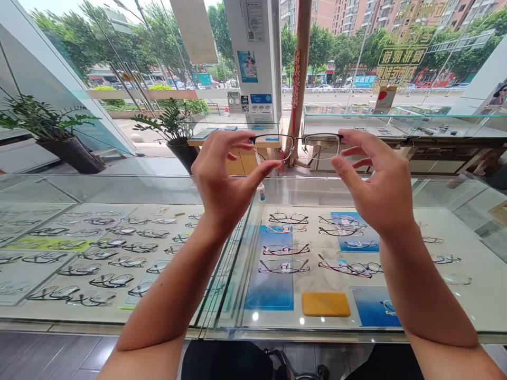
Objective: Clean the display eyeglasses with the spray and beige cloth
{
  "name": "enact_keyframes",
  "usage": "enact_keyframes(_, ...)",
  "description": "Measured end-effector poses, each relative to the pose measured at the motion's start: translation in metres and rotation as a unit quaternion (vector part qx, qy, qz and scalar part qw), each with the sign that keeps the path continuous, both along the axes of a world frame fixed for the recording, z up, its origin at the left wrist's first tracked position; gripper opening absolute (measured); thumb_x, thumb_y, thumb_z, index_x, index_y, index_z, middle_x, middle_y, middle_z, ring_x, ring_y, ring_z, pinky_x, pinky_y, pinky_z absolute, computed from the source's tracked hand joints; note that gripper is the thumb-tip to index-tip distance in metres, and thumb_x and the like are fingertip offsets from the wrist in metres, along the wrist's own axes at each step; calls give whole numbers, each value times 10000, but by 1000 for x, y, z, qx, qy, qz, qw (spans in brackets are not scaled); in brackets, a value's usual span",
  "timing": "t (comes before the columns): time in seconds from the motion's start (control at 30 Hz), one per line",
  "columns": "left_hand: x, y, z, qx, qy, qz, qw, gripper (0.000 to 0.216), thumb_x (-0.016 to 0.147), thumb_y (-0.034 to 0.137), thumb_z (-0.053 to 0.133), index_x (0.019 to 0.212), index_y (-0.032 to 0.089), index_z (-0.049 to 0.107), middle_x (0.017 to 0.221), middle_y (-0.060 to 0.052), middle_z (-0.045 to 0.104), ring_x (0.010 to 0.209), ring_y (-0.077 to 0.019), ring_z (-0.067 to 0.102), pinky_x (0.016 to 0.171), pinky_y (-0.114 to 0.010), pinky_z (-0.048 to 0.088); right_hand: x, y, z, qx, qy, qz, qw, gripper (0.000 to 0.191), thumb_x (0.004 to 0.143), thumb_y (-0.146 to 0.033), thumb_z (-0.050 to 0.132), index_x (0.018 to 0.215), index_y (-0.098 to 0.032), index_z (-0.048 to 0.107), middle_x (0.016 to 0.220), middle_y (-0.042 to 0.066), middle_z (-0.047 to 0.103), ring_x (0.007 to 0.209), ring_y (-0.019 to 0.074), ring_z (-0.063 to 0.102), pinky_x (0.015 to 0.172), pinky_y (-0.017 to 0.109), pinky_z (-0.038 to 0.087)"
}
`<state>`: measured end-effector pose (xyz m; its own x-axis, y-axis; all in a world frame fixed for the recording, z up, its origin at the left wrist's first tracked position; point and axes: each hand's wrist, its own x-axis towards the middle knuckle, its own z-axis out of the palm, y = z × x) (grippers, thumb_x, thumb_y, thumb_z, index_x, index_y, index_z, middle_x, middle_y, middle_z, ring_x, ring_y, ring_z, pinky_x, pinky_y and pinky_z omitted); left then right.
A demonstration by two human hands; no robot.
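Observation:
I hold a pair of thin dark-rimmed glasses up in front of me, above a glass display counter. My left hand pinches the left end of the frame between thumb and fingers. My right hand pinches the right end the same way. The lenses face me and are level. A small white tag hangs from the left side of the frame.
Under the counter glass lie several rows of glasses on blue mats, and a yellow cloth. A small bottle stands on the counter. Potted plants and a white pillar stand by the shop window.

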<state>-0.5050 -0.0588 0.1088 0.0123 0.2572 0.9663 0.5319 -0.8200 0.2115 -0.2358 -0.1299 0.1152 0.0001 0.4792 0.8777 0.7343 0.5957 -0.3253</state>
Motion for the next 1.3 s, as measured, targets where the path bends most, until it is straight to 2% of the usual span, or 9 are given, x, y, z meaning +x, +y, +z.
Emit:
enact_keyframes(0.2,0,4,-3,17,6,7,1000,623,763,672,990,1225,338,738,1138,-58,764,1128,-325,738,1013,-487,633,0,2,-2,-2,9,-5,1000,423,1033,-335,715,1456,-316,730,1336,93,834,1046,323,839,835,514,694)
enact_keyframes(0.47,3,5,-4,25,-17,17,999,646,741,692,995,1207,329,735,1172,-64,749,1229,-347,720,1034,-494,641,0,5,-3,6,18,5,1000,442,996,-325,757,1435,-355,715,1346,65,833,1066,318,829,834,499,704)
enact_keyframes(0.67,3,8,-5,32,-18,3,999,626,783,700,965,1247,349,733,1211,-62,759,1252,-335,719,1056,-508,648,0,8,-4,-1,25,5,1000,455,969,-322,782,1418,-333,706,1415,76,801,1071,318,821,842,506,694)
enact_keyframes(0.87,6,8,-7,-7,-32,-15,999,609,832,673,941,1306,367,712,1333,-78,751,1343,-332,696,1025,-487,671,0,8,-4,16,16,0,1000,444,983,-351,780,1420,-358,699,1364,70,807,1059,325,805,862,526,684)
enact_keyframes(0.97,9,13,-9,-22,-46,-41,998,604,862,660,925,1340,367,702,1376,-79,741,1329,-316,719,1015,-461,681,-3,5,-4,38,11,-16,999,423,994,-369,783,1409,-370,703,1356,73,800,1031,321,798,889,536,682)
enact_keyframes(1.2,12,34,-20,-31,-59,-162,985,655,903,683,885,1451,392,675,1440,-67,740,1350,-317,746,1025,-425,692,-7,3,-5,65,-8,-43,997,439,1029,-401,733,1460,-327,692,1313,98,775,1044,318,776,888,524,679)
enact_keyframes(1.3,13,36,-22,-34,-62,-179,981,670,912,673,883,1480,390,665,1459,-70,732,1379,-331,738,1045,-435,687,-8,3,-6,64,-9,-41,997,439,1044,-403,710,1476,-327,690,1305,108,755,1074,331,768,906,549,675)
